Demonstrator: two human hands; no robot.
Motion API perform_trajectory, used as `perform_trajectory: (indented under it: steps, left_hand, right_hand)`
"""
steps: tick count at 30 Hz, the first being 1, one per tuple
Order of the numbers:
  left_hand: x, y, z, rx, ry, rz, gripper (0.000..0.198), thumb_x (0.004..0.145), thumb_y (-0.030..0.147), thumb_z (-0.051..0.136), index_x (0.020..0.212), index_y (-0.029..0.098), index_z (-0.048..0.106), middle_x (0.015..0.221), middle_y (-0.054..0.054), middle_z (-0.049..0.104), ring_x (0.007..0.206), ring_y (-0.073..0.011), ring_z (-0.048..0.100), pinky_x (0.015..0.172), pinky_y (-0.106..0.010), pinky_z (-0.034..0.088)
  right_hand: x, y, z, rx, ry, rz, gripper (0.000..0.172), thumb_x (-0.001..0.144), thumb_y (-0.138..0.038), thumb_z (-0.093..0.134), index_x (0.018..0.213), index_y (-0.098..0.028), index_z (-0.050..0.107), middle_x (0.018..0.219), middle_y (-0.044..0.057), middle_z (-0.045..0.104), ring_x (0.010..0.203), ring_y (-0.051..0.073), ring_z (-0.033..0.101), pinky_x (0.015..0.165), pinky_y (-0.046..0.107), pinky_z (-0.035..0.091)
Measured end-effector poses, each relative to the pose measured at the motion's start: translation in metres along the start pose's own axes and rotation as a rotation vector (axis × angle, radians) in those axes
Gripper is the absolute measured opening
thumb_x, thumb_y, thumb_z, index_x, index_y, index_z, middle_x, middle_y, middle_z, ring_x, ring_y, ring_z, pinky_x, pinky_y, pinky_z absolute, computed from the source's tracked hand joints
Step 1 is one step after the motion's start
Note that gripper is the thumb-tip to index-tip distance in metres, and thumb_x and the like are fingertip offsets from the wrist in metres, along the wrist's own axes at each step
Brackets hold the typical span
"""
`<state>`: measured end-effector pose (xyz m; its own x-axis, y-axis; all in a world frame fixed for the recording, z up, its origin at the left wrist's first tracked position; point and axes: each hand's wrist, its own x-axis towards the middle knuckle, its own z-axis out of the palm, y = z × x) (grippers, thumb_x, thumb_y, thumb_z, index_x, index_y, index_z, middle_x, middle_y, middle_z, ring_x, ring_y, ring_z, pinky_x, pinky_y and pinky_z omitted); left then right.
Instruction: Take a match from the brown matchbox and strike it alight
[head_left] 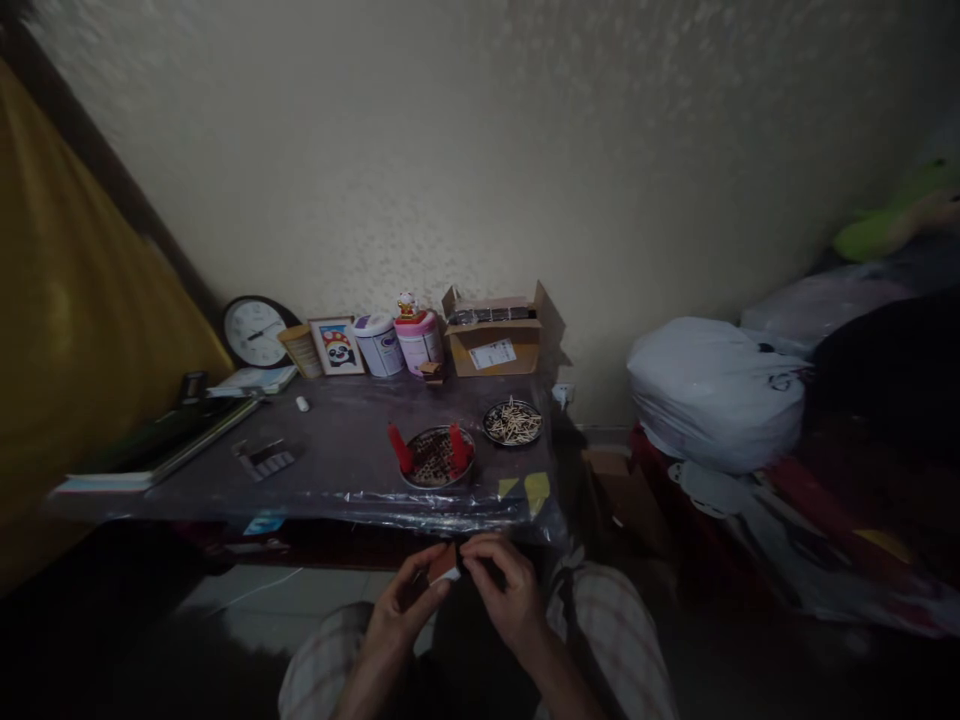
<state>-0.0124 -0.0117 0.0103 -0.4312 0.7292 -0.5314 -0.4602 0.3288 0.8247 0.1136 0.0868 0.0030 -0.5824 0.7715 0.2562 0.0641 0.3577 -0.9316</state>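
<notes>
From where I stand, the seated person's left hand (405,605) has closed its thumb and fingers around a small brown-and-white box (442,565), held in the air over the lap, just off the table's near edge. The right hand (510,600) has its fingertips drawn in at the box's right end; I can't tell whether they grip anything.

Beyond them, on the plastic-covered dark table (337,420), a round metal dish (437,482) with two red candles (400,448) stands straight ahead. To its right sits a dark round dish heaped with pale matchsticks (511,424), with yellow scraps (536,490) nearer. Along the far wall, a round black-rimmed clock (255,330), white and pink canisters (420,345) and an open cardboard carton (495,355) crowd the back.
</notes>
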Motion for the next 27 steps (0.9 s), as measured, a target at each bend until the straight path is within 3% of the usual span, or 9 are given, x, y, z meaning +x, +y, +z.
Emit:
perform_trajectory:
  steps: [7,15,27]
  left_hand:
    - [0.0014,-0.0045,0.0037,-0.086,0.059,0.062,0.034,0.062,0.033,0.079,0.092,0.022,0.068,0.095,-0.002,0.072,0.092,-0.017,0.063,0.079,-0.022,0.048]
    - [-0.0023,-0.0016,0.0024,-0.117,0.021,0.021,0.037,0.063,0.033,0.078,0.097,0.022,0.069,0.102,-0.006,0.073,0.099,-0.0216,0.064,0.085,-0.028,0.049]
    - [0.0,-0.0064,0.0017,-0.063,0.057,0.033,0.035,0.064,0.037,0.077,0.092,0.021,0.065,0.094,-0.003,0.071,0.094,-0.018,0.061,0.084,-0.025,0.045]
  right_hand:
    - [0.0002,-0.0017,-0.0022,-0.022,0.024,-0.031,0.014,0.085,-0.009,0.058,0.088,-0.021,0.062,0.086,0.0,0.068,0.083,0.01,0.065,0.077,0.018,0.05]
    - [0.0002,-0.0008,-0.0014,-0.079,0.064,-0.007,0.012,0.084,-0.011,0.06,0.087,-0.022,0.063,0.084,-0.003,0.07,0.079,0.009,0.066,0.075,0.015,0.05]
    - [0.0004,-0.0027,-0.0017,-0.047,0.076,0.026,0.009,0.085,-0.014,0.059,0.083,-0.021,0.065,0.081,-0.001,0.071,0.078,0.011,0.067,0.073,0.017,0.052]
